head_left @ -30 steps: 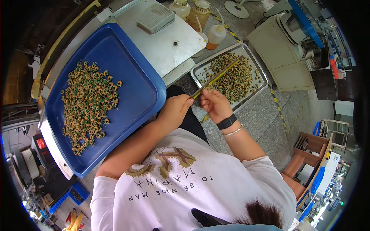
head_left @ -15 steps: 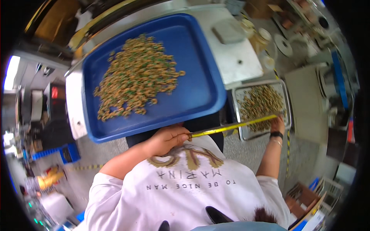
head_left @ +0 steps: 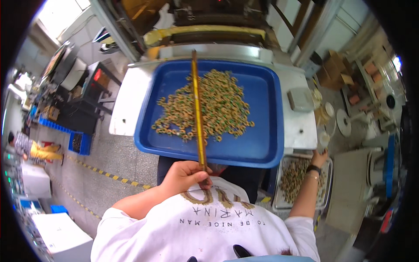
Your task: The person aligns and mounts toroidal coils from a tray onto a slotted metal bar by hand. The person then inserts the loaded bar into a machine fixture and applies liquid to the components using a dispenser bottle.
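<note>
My left hand [head_left: 188, 175] is closed around the lower end of a long, narrow yellow bar [head_left: 198, 113]. The bar points away from me, rising across the blue tray [head_left: 262, 153] and in front of part of the heap of small tan and green rings [head_left: 220, 102]. My right hand [head_left: 321, 158] is at the far right edge of a metal tray [head_left: 279, 205], its thumb and fingers apart with nothing visible between them. Inside that metal tray lie many small tan and dark pieces [head_left: 293, 179], partly hidden by my right forearm.
The blue tray rests on a white table [head_left: 126, 111] with a machine frame behind. A grey box [head_left: 301, 99] sits on the table's right side. Pale containers [head_left: 324, 114] stand beyond it. At far left are a blue bin [head_left: 80, 143] and another person [head_left: 37, 148].
The yellow bar has swung from lying sideways between both hands to pointing forward over the blue tray. My right hand has let go of its far end. The view has also turned.
</note>
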### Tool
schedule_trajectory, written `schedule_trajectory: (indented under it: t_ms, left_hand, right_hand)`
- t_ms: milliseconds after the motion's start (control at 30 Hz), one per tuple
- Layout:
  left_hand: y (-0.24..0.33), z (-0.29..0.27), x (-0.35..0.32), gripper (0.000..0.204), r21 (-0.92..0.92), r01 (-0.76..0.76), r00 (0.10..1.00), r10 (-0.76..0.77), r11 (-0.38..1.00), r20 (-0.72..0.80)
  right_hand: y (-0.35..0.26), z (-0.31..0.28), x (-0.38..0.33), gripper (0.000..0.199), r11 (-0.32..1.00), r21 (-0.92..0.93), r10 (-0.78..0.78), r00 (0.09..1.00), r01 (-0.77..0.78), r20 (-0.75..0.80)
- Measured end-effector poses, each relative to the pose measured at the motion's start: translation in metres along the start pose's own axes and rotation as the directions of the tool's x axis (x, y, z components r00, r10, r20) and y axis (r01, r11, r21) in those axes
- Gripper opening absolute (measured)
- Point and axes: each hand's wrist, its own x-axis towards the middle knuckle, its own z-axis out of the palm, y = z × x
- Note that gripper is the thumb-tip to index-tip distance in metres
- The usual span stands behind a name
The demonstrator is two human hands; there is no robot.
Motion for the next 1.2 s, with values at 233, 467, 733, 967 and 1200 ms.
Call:
schedule_trajectory:
  t_ms: [233, 467, 733, 967, 1200]
  left_hand:
    - [0.019, 0.007, 0.007, 0.018, 0.364, -0.131, 0.990, 0.106, 0.922, 0.089]
    - [0.007, -0.013, 0.015, 0.036, 0.693, -0.213, 0.977, 0.164, 0.689, 0.138]
    - [0.040, -0.035, -0.004, 0.026, 0.599, -0.452, 0.892, 0.348, 0.661, 0.289]
    - [0.065, -0.084, -0.007, 0.013, 0.480, -0.453, 0.858, 0.514, 0.751, 0.004]
    - [0.097, -0.114, 0.031, 0.015, 0.493, -0.405, 0.855, 0.510, 0.770, -0.095]
  right_hand:
    - [0.043, 0.044, 0.000, 0.052, 0.990, 0.021, -0.134, 0.867, 0.141, 0.480]
    - [-0.096, 0.102, -0.019, 0.048, 0.970, 0.016, -0.228, 0.877, 0.244, 0.424]
    - [-0.149, 0.077, -0.023, 0.044, 0.936, 0.322, -0.213, 0.957, 0.143, 0.194]
    - [-0.156, 0.023, -0.021, 0.040, 0.870, 0.485, -0.085, 0.996, 0.090, -0.033]
    - [-0.133, -0.135, 0.039, 0.044, 0.908, 0.267, -0.300, 0.945, 0.324, -0.127]
